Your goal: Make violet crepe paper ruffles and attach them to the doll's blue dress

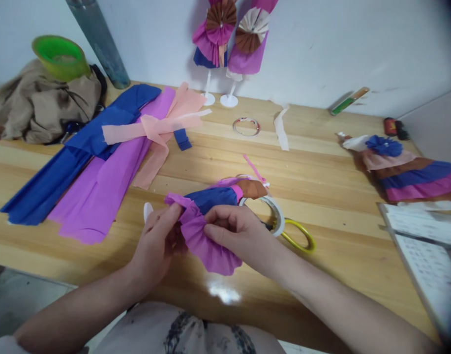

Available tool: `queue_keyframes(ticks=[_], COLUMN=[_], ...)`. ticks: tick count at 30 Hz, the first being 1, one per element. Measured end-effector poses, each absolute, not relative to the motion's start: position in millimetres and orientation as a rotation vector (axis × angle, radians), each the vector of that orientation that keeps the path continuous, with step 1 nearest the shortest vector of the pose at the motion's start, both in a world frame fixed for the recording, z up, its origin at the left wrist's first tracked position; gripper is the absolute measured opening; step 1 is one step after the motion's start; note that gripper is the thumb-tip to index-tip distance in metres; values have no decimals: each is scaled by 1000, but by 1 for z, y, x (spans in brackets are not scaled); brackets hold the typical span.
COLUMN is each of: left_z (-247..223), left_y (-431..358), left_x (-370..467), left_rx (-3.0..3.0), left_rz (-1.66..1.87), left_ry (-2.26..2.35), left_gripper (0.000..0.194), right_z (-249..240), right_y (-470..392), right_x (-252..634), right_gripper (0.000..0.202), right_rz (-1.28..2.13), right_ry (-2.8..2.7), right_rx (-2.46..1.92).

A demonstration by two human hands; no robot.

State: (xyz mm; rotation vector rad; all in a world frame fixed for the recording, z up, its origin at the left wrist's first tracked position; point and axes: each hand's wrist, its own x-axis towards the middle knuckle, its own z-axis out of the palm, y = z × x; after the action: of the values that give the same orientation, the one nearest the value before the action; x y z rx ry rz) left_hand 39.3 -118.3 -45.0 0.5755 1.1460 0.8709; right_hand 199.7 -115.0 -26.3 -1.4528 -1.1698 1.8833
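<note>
Between my two hands is a gathered strip of purple crepe paper (210,246), ruffled along its outer edge. My left hand (157,236) is closed on its left end, thumb on top. With thumb and fingertips, my right hand (234,226) pinches the pleats near the middle. Just behind the strip lies a small paper dress (214,196) with a blue skirt, a pink band and a brown upper part; whether the purple strip is joined to it I cannot tell. A roll of white tape (279,216) and yellow-handled scissors (301,236) lie beside my right hand.
Blue crepe paper (48,179), purple crepe paper (96,196) and peach strips (151,128) lie at left. Two paper dresses on white stands (228,101) are at the wall. A tape ring (246,127), striped dress (413,172) and keyboard (424,260) lie farther off.
</note>
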Motion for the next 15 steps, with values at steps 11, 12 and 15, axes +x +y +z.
queue_keyframes(ticks=[11, 12, 15], left_z=[-41, -40, -38], left_y=[-118, -116, -113], left_x=[47, 48, 51], left_rx=[632, 604, 525], left_rz=[908, 921, 953], left_ry=[1283, 1292, 1301], left_gripper=[38, 37, 35], right_z=[-30, -30, -32], right_y=[-124, -125, -131], right_x=[199, 198, 198], right_gripper=[8, 8, 7], right_rz=[1742, 1746, 1759], right_ry=[-1330, -1326, -1291], right_rx=[-1377, -1370, -1358])
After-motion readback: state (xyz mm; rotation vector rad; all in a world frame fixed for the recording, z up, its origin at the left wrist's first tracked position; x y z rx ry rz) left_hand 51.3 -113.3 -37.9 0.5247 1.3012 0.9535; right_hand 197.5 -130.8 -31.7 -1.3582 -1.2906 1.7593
